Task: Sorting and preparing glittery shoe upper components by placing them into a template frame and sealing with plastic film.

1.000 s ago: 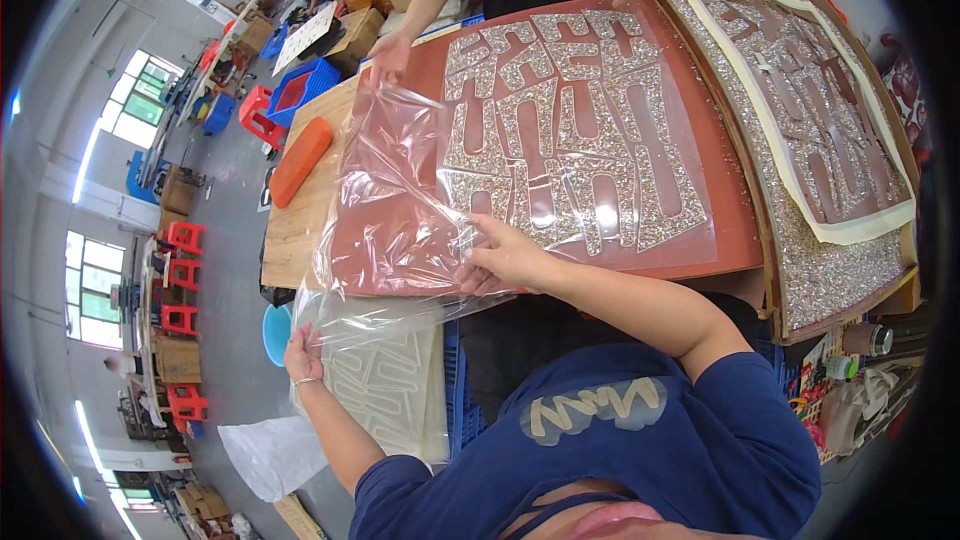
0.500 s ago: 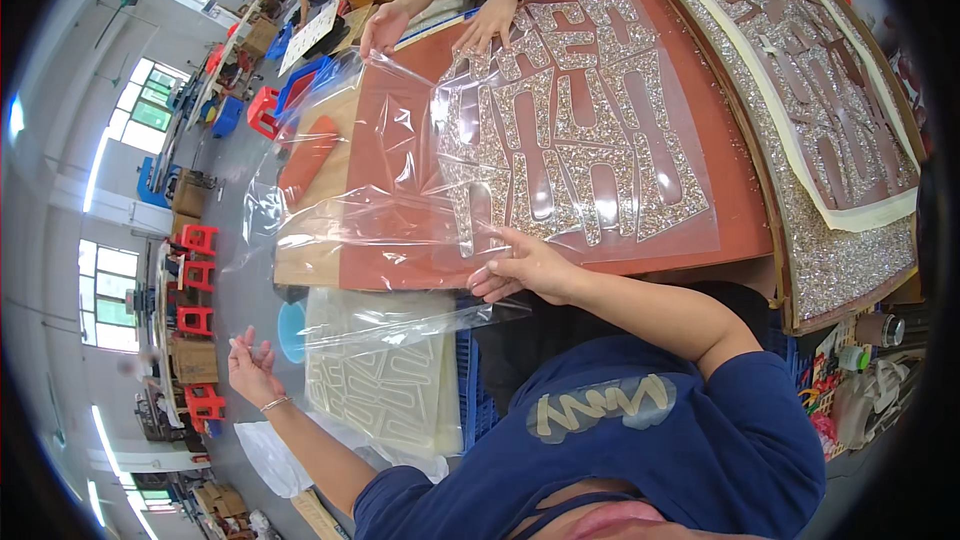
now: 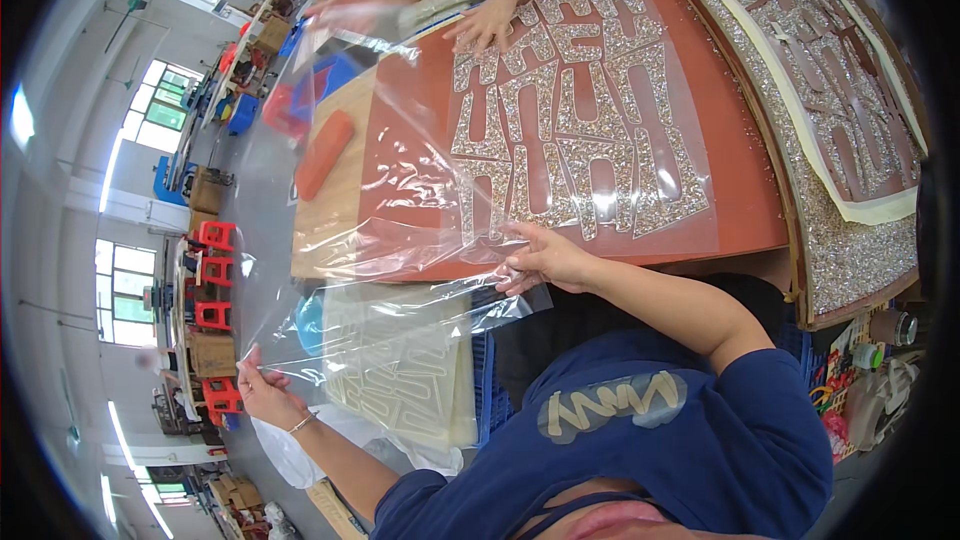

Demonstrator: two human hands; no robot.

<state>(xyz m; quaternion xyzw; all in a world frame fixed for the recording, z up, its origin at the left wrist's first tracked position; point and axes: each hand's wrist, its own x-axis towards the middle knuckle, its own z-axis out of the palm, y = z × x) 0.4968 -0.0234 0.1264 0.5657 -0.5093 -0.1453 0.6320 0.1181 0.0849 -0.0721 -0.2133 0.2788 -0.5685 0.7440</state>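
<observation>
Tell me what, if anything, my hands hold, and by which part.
Clear plastic film: your left grip pinches its near left corner. Your right grip is at its near edge; whether it is closed on it cannot be told.

No words that can be read
The dark blue shirt [image 3: 745,430] has a pale squiggly mark [image 3: 612,406] below the right hand [image 3: 545,262], but I can't read it. Above that hand, the sparkly shapes [image 3: 590,160] look a bit like letters. So do the pale shapes [image 3: 400,372] between it and the left hand [image 3: 270,395]. I can't read those either.
</observation>
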